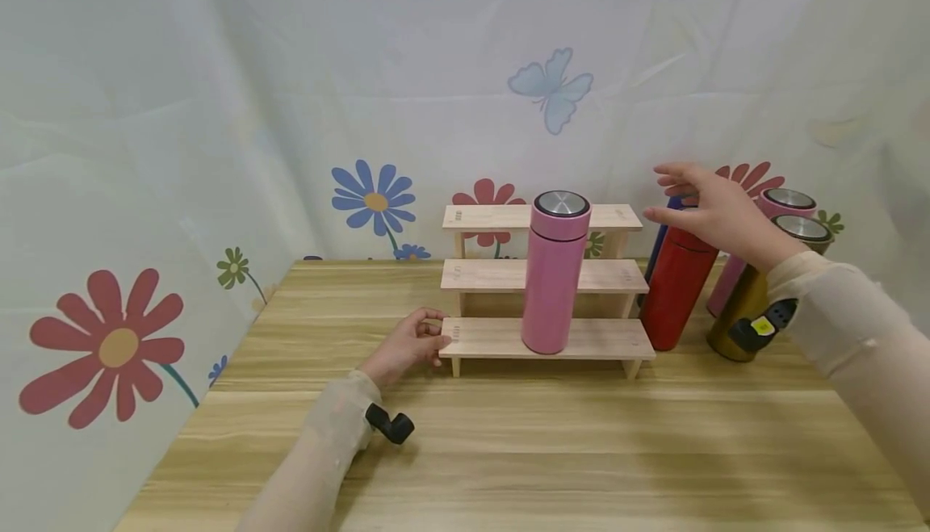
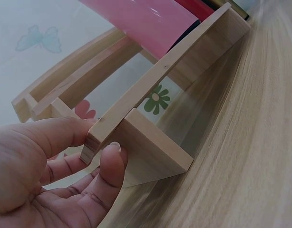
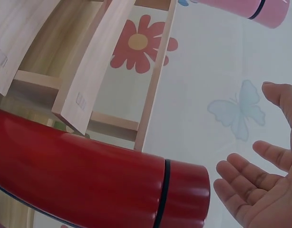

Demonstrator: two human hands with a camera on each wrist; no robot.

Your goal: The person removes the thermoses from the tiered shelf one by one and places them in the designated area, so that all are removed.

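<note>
A three-step wooden rack (image 1: 479,274) stands on the table, and a pink thermos bottle (image 1: 554,282) sits upright on its lowest step. My left hand (image 1: 410,345) grips the left end of that step; in the left wrist view the thumb and fingers pinch the board's end (image 2: 101,133). Up at the right, my right hand (image 1: 715,209) hovers over the top of a red thermos bottle (image 1: 677,290) beside the rack. Its fingers are spread and hold nothing; the right wrist view shows the fingers (image 3: 243,185) just past the red bottle's lid (image 3: 186,194).
Behind the red bottle a blue bottle (image 1: 659,245) is mostly hidden. Further right stand a gold bottle (image 1: 735,322) and a second pink bottle (image 1: 726,282). A flowered cloth (image 1: 291,112) hangs behind the wood-grain table (image 1: 508,451).
</note>
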